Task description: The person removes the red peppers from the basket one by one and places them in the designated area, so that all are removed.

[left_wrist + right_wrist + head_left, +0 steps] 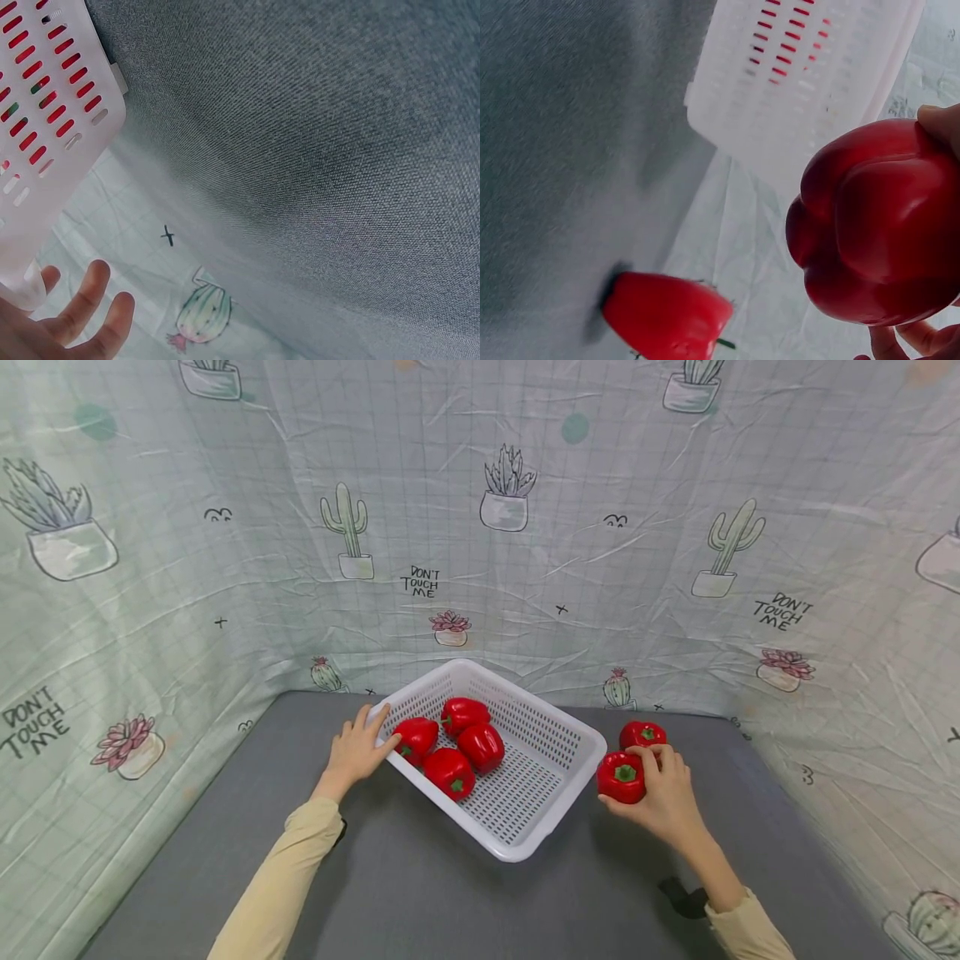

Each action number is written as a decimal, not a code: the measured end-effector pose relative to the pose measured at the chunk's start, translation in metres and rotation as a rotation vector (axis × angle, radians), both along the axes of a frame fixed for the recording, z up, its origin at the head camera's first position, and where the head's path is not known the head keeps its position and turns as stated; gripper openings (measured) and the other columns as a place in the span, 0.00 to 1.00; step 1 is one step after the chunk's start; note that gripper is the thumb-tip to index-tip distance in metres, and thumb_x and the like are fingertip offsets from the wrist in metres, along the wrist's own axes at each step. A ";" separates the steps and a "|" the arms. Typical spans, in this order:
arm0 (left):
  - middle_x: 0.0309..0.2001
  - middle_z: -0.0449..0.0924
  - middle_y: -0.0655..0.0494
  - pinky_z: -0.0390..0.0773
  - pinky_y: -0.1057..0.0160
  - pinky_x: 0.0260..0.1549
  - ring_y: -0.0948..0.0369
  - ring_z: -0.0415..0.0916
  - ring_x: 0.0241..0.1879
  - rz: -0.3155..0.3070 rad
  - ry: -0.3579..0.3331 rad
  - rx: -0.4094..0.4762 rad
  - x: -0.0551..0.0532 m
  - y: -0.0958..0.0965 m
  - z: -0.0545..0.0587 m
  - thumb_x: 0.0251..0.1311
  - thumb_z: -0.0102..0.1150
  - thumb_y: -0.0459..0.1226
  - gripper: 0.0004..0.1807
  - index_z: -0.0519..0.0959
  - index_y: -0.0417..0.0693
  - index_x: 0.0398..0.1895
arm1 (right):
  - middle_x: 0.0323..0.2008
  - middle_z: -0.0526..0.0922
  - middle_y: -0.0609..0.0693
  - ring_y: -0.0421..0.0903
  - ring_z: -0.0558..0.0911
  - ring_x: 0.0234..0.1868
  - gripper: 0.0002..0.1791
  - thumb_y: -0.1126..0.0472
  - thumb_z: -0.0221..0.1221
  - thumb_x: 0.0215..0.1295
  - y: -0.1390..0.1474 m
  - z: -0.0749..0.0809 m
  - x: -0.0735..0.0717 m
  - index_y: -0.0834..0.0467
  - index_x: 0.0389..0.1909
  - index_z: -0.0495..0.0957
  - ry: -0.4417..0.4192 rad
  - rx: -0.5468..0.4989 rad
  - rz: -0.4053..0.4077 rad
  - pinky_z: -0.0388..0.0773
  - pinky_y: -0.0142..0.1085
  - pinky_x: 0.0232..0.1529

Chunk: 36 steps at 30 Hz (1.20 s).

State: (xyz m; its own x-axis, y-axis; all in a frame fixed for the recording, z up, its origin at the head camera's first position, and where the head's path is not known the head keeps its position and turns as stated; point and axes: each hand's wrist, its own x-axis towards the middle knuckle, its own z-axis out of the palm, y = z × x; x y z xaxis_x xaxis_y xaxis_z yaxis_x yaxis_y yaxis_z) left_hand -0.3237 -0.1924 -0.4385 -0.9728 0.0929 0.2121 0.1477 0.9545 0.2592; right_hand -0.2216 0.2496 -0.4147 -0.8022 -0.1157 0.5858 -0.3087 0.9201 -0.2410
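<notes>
My right hand point(666, 800) grips a red bell pepper point(877, 225) by its sides, its green stem facing up in the head view. The pepper is held up off the table, just right of the white basket point(551, 837). Behind it, a second red bell pepper point(636, 732) stands on the table; the right wrist view shows this other pepper point(667, 315) at the bottom. My left hand point(357, 750) rests on the basket's left rim, fingers spread and thumb over the edge. Inside the basket, several red bell peppers point(482, 747) lie together toward its left side.
The grey tabletop point(450, 910) stretches around the basket. Fabric printed with cacti point(502, 560) hangs as a wall at the back and along both sides. Dark bands show near both wrists.
</notes>
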 end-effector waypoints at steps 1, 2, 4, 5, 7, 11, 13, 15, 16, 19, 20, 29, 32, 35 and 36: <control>0.64 0.52 0.38 0.66 0.36 0.45 0.37 0.63 0.51 0.000 0.001 -0.001 0.000 0.000 0.000 0.57 0.42 0.56 0.36 0.54 0.52 0.67 | 0.43 0.67 0.61 0.58 0.66 0.46 0.42 0.52 0.73 0.25 0.002 0.000 0.000 0.61 0.47 0.66 -0.002 -0.007 -0.006 0.71 0.56 0.38; 0.64 0.52 0.38 0.66 0.36 0.44 0.37 0.63 0.51 -0.001 0.001 0.001 0.000 0.000 0.000 0.57 0.42 0.56 0.36 0.54 0.52 0.67 | 0.43 0.67 0.62 0.58 0.66 0.46 0.42 0.52 0.73 0.26 0.004 -0.001 0.000 0.62 0.47 0.66 -0.003 -0.014 -0.012 0.71 0.56 0.37; 0.64 0.52 0.38 0.66 0.36 0.44 0.37 0.63 0.51 -0.005 0.000 0.006 0.000 0.001 0.001 0.57 0.42 0.57 0.36 0.54 0.53 0.67 | 0.43 0.67 0.62 0.58 0.66 0.45 0.41 0.52 0.73 0.27 0.009 -0.002 0.001 0.62 0.46 0.67 0.001 -0.026 -0.025 0.71 0.56 0.37; 0.64 0.52 0.38 0.66 0.36 0.44 0.37 0.63 0.51 -0.006 0.000 0.007 0.000 0.002 0.001 0.57 0.42 0.56 0.36 0.54 0.53 0.67 | 0.43 0.67 0.62 0.59 0.66 0.45 0.41 0.52 0.73 0.27 0.011 -0.002 0.001 0.62 0.46 0.67 0.003 -0.036 -0.029 0.70 0.57 0.36; 0.64 0.52 0.39 0.66 0.36 0.44 0.37 0.63 0.51 -0.008 -0.005 0.012 0.001 0.002 0.001 0.57 0.42 0.56 0.36 0.54 0.53 0.67 | 0.43 0.66 0.62 0.59 0.66 0.44 0.39 0.53 0.72 0.29 0.017 -0.003 0.001 0.62 0.46 0.67 0.006 -0.060 -0.033 0.68 0.57 0.37; 0.64 0.52 0.38 0.67 0.36 0.43 0.37 0.63 0.50 -0.009 -0.005 0.010 0.001 0.003 0.000 0.57 0.43 0.56 0.36 0.54 0.53 0.67 | 0.42 0.69 0.64 0.60 0.65 0.42 0.39 0.55 0.71 0.30 0.029 -0.003 -0.001 0.65 0.46 0.66 0.004 -0.091 -0.045 0.64 0.56 0.37; 0.64 0.52 0.38 0.67 0.36 0.43 0.37 0.63 0.50 -0.009 -0.002 0.009 0.001 0.002 0.000 0.57 0.43 0.56 0.36 0.54 0.53 0.67 | 0.42 0.71 0.64 0.61 0.65 0.41 0.39 0.55 0.71 0.31 0.034 -0.004 -0.002 0.66 0.47 0.66 0.004 -0.087 -0.061 0.61 0.54 0.36; 0.64 0.52 0.38 0.67 0.36 0.43 0.37 0.63 0.50 -0.012 -0.002 0.011 0.002 0.002 0.000 0.58 0.43 0.56 0.36 0.54 0.52 0.67 | 0.41 0.72 0.64 0.61 0.65 0.40 0.39 0.54 0.71 0.32 0.039 -0.004 -0.003 0.66 0.47 0.66 0.006 -0.086 -0.078 0.59 0.52 0.35; 0.64 0.52 0.38 0.67 0.36 0.42 0.37 0.63 0.50 -0.013 -0.003 0.010 0.002 0.002 0.001 0.58 0.43 0.56 0.36 0.54 0.52 0.67 | 0.42 0.72 0.64 0.61 0.65 0.40 0.39 0.54 0.71 0.32 0.042 -0.005 -0.003 0.66 0.47 0.66 0.005 -0.084 -0.088 0.58 0.51 0.35; 0.64 0.52 0.38 0.67 0.36 0.42 0.37 0.63 0.50 -0.015 -0.005 0.013 0.003 0.001 0.002 0.58 0.43 0.56 0.36 0.54 0.52 0.67 | 0.42 0.71 0.64 0.61 0.65 0.40 0.39 0.53 0.70 0.34 0.048 -0.006 -0.006 0.65 0.49 0.67 -0.002 -0.074 -0.121 0.57 0.51 0.34; 0.64 0.52 0.38 0.67 0.36 0.42 0.37 0.63 0.50 -0.016 -0.004 0.014 0.004 0.000 0.003 0.58 0.43 0.56 0.36 0.54 0.52 0.67 | 0.43 0.71 0.64 0.62 0.64 0.41 0.39 0.53 0.69 0.34 0.050 -0.006 -0.007 0.65 0.49 0.66 -0.007 -0.074 -0.132 0.57 0.51 0.34; 0.64 0.53 0.38 0.67 0.36 0.42 0.37 0.63 0.50 -0.014 0.004 0.014 0.002 0.000 0.004 0.58 0.44 0.55 0.35 0.55 0.52 0.67 | 0.44 0.67 0.67 0.64 0.63 0.43 0.39 0.50 0.67 0.38 0.065 -0.008 -0.016 0.66 0.52 0.65 -0.042 -0.073 -0.248 0.56 0.56 0.36; 0.64 0.53 0.38 0.68 0.36 0.43 0.37 0.63 0.50 -0.011 0.004 0.009 0.002 0.000 0.003 0.57 0.44 0.55 0.36 0.55 0.52 0.67 | 0.44 0.67 0.67 0.65 0.62 0.43 0.39 0.50 0.66 0.40 0.070 -0.007 -0.020 0.66 0.52 0.65 -0.049 -0.078 -0.279 0.55 0.57 0.36; 0.64 0.53 0.38 0.68 0.36 0.42 0.37 0.64 0.49 -0.011 0.007 0.005 0.001 0.000 0.004 0.57 0.44 0.55 0.36 0.55 0.52 0.67 | 0.44 0.66 0.68 0.66 0.62 0.43 0.39 0.49 0.65 0.41 0.074 -0.006 -0.024 0.66 0.52 0.64 -0.049 -0.084 -0.300 0.55 0.58 0.36; 0.64 0.53 0.38 0.68 0.36 0.42 0.37 0.64 0.49 -0.012 0.008 0.005 0.001 0.000 0.004 0.57 0.44 0.55 0.35 0.55 0.52 0.67 | 0.44 0.66 0.68 0.66 0.62 0.44 0.39 0.49 0.64 0.41 0.075 -0.006 -0.025 0.67 0.52 0.64 -0.052 -0.083 -0.307 0.55 0.58 0.37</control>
State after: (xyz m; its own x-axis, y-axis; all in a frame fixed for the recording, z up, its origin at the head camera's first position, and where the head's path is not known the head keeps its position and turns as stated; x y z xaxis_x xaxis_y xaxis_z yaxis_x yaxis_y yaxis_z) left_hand -0.3227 -0.1925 -0.4346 -0.9700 0.1039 0.2199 0.1614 0.9513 0.2628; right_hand -0.2467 0.3250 -0.4205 -0.8214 0.1826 0.5404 -0.0051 0.9450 -0.3269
